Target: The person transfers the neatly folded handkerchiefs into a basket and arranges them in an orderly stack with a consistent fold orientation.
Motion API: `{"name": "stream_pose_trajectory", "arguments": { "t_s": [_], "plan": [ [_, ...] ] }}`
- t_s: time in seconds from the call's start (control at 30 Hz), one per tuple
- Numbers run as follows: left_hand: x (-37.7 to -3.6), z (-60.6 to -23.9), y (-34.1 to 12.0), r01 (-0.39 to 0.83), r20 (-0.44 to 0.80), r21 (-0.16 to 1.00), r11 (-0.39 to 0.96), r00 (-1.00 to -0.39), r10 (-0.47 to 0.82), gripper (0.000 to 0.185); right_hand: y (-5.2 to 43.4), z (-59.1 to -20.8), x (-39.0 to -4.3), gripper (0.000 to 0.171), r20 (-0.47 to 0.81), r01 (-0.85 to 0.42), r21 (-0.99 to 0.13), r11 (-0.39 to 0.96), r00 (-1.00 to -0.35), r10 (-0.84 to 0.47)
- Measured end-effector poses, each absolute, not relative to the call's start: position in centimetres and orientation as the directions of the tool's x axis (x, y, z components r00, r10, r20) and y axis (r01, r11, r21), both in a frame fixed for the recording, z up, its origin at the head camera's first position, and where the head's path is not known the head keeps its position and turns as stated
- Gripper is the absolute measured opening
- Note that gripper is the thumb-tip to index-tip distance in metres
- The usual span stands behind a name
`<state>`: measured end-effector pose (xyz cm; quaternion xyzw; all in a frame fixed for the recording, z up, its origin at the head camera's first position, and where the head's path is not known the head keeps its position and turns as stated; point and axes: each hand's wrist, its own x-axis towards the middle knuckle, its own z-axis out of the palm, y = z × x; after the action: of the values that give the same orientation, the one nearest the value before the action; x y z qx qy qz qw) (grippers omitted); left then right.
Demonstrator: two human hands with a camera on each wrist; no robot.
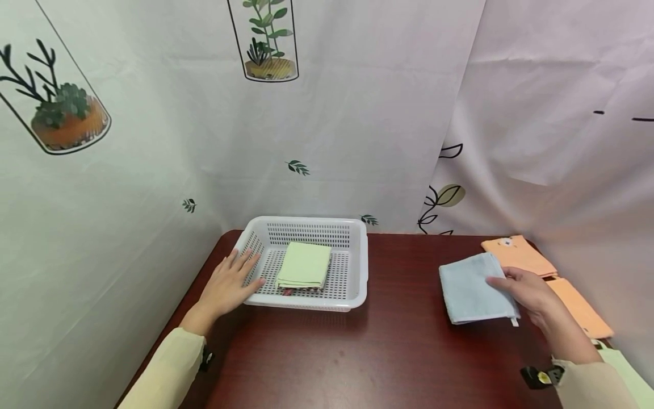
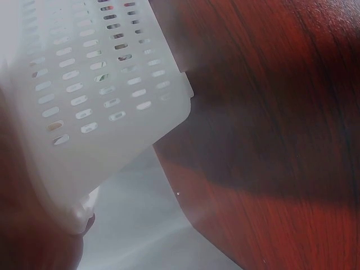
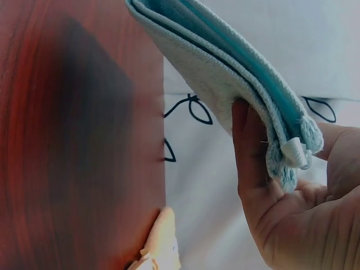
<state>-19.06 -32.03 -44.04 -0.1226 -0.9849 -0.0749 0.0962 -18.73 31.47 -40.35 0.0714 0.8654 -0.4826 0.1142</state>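
We noted the right hand (image 1: 531, 295) curled round a folded blue cloth (image 1: 472, 289), pinching its near edge — fingers beneath, thumb on top, the cloth lifted just off the table (image 1: 388, 352). It looked soft and light, likely to sag or unfold unless taken along the folded edge. Beyond that hand lay orange cloths (image 1: 518, 255). The left hand (image 1: 227, 287) rested flat, fingers straight, against the side of a white basket (image 1: 357, 267) holding a green cloth (image 1: 304, 266). The tabletop was dark, glossy wood — pale printed curtains (image 1: 357, 142) closed round it.
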Motion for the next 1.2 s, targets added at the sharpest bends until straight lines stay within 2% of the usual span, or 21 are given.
{"name": "stream_pose_trajectory", "arguments": {
  "t_s": [0.77,1.2],
  "plan": [
    [-19.0,-43.9,-32.0,0.256,0.202,0.131,0.958,-0.953,0.227,0.074,29.6,-39.0,-19.2,0.075,-0.237,0.189,-0.824,0.535,-0.971,-0.022],
    [-19.1,-43.9,-32.0,0.260,0.203,0.129,0.957,-0.951,0.231,0.074,28.3,-38.6,-19.5,0.068,-0.216,0.176,-0.849,0.497,-0.976,-0.023]
  ]
}}
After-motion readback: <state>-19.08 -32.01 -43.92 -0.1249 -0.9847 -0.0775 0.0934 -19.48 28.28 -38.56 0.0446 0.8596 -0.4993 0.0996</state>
